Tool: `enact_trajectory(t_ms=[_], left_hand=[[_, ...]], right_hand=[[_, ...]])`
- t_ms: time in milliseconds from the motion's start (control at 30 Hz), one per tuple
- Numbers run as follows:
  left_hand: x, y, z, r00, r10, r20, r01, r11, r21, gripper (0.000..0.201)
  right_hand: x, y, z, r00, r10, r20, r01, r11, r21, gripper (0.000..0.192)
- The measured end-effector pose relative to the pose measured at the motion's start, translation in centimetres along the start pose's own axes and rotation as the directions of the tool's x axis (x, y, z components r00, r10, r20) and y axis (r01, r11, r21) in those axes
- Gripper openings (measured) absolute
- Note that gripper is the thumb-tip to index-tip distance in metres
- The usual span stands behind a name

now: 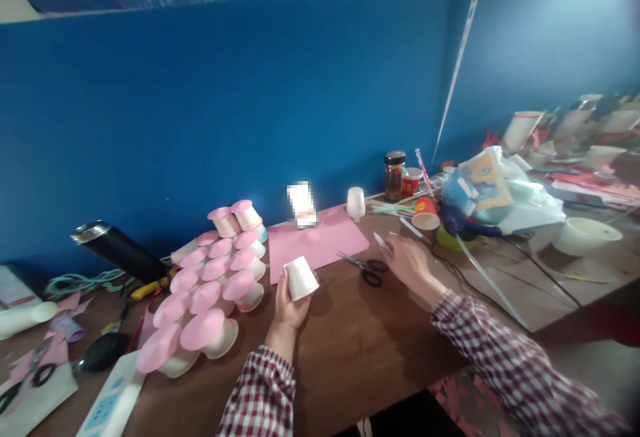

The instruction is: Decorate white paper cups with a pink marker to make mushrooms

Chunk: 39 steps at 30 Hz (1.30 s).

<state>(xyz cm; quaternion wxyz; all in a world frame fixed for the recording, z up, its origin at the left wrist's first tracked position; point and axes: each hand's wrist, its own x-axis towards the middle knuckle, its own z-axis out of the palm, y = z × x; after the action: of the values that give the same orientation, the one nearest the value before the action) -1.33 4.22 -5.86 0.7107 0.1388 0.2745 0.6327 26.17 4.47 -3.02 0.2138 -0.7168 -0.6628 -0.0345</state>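
My left hand (287, 304) holds a small white paper cup (301, 278) above the brown table. My right hand (410, 260) reaches out flat over the table, fingers apart, close to the black-handled scissors (367, 268) and a thin white strip (381, 240); it grips nothing that I can see. A pink paper sheet (320, 242) lies just behind the cup. To the left lie two rows of white cups capped with pink discs (210, 290).
A red paper cup (425, 213) lies on its side, beside a dark jar (394, 175) and an upturned white cup (355, 202). A plastic bag (495, 190), a white bowl (585, 234) and cables lie right. A black flask (117, 250) lies left.
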Motion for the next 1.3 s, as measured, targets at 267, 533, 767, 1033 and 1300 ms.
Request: enact_trajectory(t_ms=[267, 533, 767, 1033, 1300], left_hand=[[-0.3, -0.1, 0.2, 1.000, 0.012, 0.017, -0.012, 1.000, -0.007, 0.030], [-0.5, -0.1, 0.4, 1.000, 0.013, 0.001, -0.013, 1.000, 0.019, 0.034], [-0.5, -0.2, 0.4, 1.000, 0.020, -0.018, -0.019, 0.999, 0.025, 0.033], [-0.8, -0.1, 0.3, 0.999, 0.029, 0.023, -0.029, 0.999, 0.026, 0.031], [-0.8, -0.7, -0.1, 0.998, 0.064, 0.004, -0.064, 0.985, 0.160, 0.040]], right_hand=[[1.7, -1.0, 0.4, 0.988, 0.041, 0.151, -0.026, 0.995, -0.099, 0.032], [3.2, -1.5, 0.6, 0.969, 0.076, 0.237, -0.048, 0.991, -0.121, 0.029], [4.0, -2.3, 1.4, 0.966, 0.114, 0.231, -0.088, 0.989, -0.121, 0.029], [4.0, -0.2, 0.2, 0.975, 0.066, 0.212, -0.060, 0.998, -0.034, 0.028], [-1.0, 4.5, -0.9, 0.988, 0.060, 0.144, -0.056, 0.998, -0.030, 0.031]])
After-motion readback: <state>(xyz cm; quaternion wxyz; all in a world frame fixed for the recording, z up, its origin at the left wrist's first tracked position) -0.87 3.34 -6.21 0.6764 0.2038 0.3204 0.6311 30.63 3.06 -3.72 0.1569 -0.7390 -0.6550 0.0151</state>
